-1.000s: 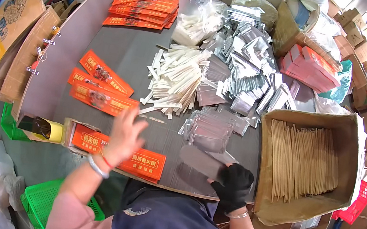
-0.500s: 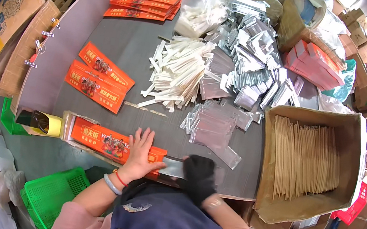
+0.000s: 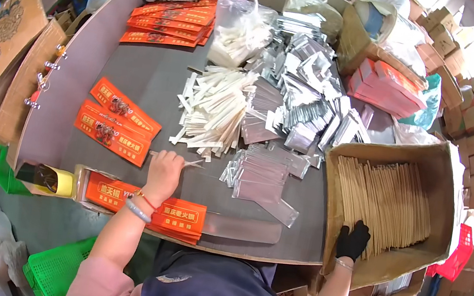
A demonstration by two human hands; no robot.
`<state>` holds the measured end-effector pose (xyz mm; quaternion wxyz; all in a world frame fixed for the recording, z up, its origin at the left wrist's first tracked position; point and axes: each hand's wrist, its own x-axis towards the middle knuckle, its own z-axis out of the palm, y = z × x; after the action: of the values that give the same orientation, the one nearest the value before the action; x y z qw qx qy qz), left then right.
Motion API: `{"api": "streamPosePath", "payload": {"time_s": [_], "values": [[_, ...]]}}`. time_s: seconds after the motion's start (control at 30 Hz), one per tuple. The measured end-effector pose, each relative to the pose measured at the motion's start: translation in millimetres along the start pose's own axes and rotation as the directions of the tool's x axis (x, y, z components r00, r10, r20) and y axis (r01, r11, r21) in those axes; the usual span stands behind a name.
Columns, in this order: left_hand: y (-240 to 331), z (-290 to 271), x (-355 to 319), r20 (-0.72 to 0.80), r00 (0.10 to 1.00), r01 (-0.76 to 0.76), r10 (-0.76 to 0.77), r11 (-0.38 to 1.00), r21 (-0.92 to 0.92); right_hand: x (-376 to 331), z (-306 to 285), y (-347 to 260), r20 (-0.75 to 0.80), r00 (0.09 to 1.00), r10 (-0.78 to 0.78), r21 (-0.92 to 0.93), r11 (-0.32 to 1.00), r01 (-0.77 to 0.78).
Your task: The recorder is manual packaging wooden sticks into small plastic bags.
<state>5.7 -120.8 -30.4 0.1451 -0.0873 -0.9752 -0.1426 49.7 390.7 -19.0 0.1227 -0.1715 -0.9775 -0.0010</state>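
Observation:
My bare left hand (image 3: 163, 175), with a red cord and a pale bangle at the wrist, is down on the dark table with its fingers curled in. Thin pale strips (image 3: 190, 163) show beside its fingertips; what the fingers hold is hidden. Under that wrist lies a stack of orange printed sleeves (image 3: 179, 216). A clear plastic sleeve (image 3: 243, 228) sticks out from the stack's right end. My right hand (image 3: 353, 239), in a black glove, reaches into a cardboard box (image 3: 378, 280). Its fingers are apart, touching the near ends of wooden chopsticks (image 3: 388, 201).
White paper-wrapped strips (image 3: 215, 108) lie heaped mid-table, beside silvery packets (image 3: 310, 91) and flat clear packets (image 3: 266, 180). More orange sleeves (image 3: 113, 132) lie at left and at the back (image 3: 170, 21). A partition (image 3: 79, 57) edges the left side; a green crate (image 3: 56, 268) stands below.
My left hand has lifted off the orange stack and moved up to the thin strips. The right hand has left the clear sleeve and gone right into the chopstick box. The view has shifted slightly.

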Motion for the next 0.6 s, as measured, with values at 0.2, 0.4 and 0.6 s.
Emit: {"api": "streamPosePath", "payload": {"time_s": [0.2, 0.4, 0.6], "values": [[98.5, 14.8, 10.7, 0.045, 0.986, -0.139, 0.163, 0.933, -0.332, 4.5, 6.9, -17.3, 0.094, 0.991, 0.098, -0.129, 0.988, -0.085], [116.2, 31.6, 24.8, 0.063, 0.988, -0.121, 0.14, 0.962, -0.246, -5.4, 9.4, -3.7, 0.022, 1.0, 0.02, -0.009, 1.0, -0.02], [111.3, -25.7, 10.8, 0.6, 0.792, 0.319, 0.113, 0.762, -0.564, -2.9, -41.6, -29.8, -0.052, 0.964, -0.262, 0.302, 0.916, 0.265]]}}
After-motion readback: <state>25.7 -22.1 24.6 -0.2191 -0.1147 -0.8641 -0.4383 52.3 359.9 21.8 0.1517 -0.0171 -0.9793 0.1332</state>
